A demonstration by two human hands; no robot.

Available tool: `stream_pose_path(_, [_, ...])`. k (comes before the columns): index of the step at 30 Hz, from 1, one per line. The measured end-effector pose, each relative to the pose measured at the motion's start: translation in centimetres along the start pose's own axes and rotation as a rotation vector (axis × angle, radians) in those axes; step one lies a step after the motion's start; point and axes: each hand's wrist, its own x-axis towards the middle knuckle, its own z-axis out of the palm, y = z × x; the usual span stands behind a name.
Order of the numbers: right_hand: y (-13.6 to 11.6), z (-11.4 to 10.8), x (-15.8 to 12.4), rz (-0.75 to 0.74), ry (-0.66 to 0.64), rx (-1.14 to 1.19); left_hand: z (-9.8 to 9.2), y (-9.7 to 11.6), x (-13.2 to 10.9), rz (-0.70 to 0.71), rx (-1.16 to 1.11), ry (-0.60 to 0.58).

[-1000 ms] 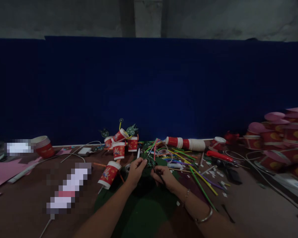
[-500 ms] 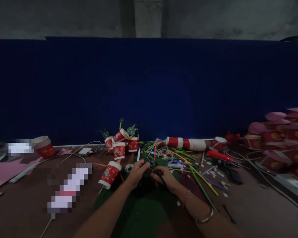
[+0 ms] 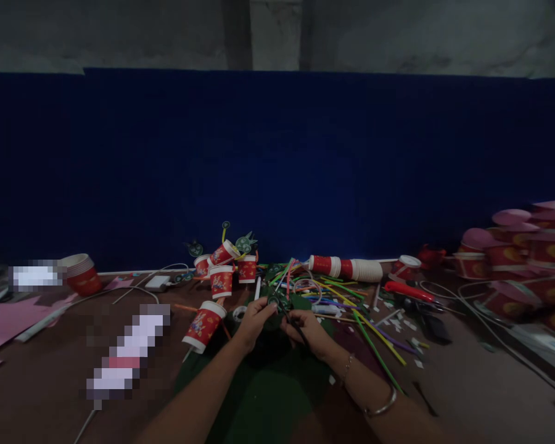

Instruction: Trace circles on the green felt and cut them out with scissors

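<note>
Left of the cup stack point(image 3: 345, 267) and nearer me, I observed the grip of the left hand point(image 3: 255, 322) pinched on a green cutout point(image 3: 282, 298); the right hand point(image 3: 312, 333) was closed around a dark tool point(image 3: 300, 332).

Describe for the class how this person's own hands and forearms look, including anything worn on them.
The left hand and right hand are ungloved, with no sleeve showing on either forearm. A thin, silvery chain bracelet circles the right wrist; farther up is a thicker, shiny metal bangle. The left wrist shows no jewellery.
</note>
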Motion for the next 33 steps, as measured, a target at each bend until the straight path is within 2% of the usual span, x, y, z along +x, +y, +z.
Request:
stream_pose_path(11, [-0.04, -0.08, -0.05, -0.001, -0.011, -0.008, -0.05, -0.11, 0.02, 0.007, 0.000, 0.032])
stream_pose_path(22, [-0.55, -0.21, -0.31, -0.006, -0.054, 0.025, -0.25, -0.79, 0.31, 0.008, -0.008, -0.067])
stream_pose_path(33, [-0.07, -0.04, -0.02, 0.008, 0.005, 0.002, -0.27, -0.71, 0.27, 0.016, -0.001, -0.049])
